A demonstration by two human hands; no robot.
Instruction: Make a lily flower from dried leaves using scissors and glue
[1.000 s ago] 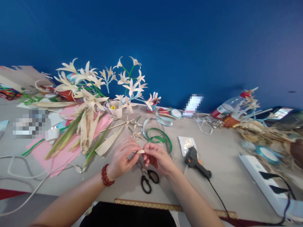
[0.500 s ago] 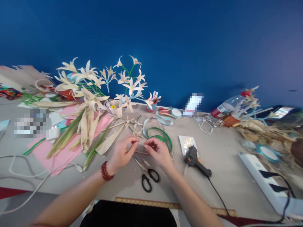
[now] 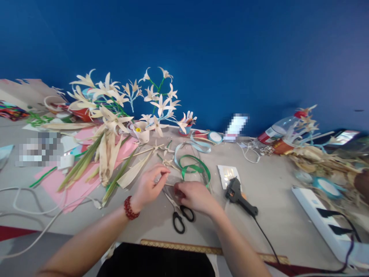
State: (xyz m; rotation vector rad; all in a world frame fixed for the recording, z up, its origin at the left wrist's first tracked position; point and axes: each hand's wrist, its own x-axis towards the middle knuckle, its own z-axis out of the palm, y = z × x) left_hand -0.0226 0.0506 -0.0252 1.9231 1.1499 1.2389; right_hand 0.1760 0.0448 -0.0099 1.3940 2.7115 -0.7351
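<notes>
My left hand (image 3: pixel 151 185), with a red bead bracelet on its wrist, holds thumb and forefinger pinched together above the table. Whatever lies between those fingertips is too small to make out. Lower and to the right, my right hand (image 3: pixel 197 197) bends down over the table with its fingers curled together. What they hold, if anything, is hidden. Black-handled scissors (image 3: pixel 178 223) lie just below the hands, blades pointing away from me. Small pale husk flowers (image 3: pixel 165 150) rest beyond my left hand. A loop of green ribbon (image 3: pixel 206 169) lies behind my right hand.
On the right are a black glue gun (image 3: pixel 240 198) with a cord and a white power strip (image 3: pixel 314 219). Pale flowers (image 3: pixel 111 92) stand in pots at the back left. Corn husks (image 3: pixel 108 157) lie on pink paper (image 3: pixel 75 192). A ruler (image 3: pixel 178 247) runs along the front.
My right hand has dropped from its raised pinch facing the left hand to the table near the scissors, its fingers turned down. My left hand has barely moved.
</notes>
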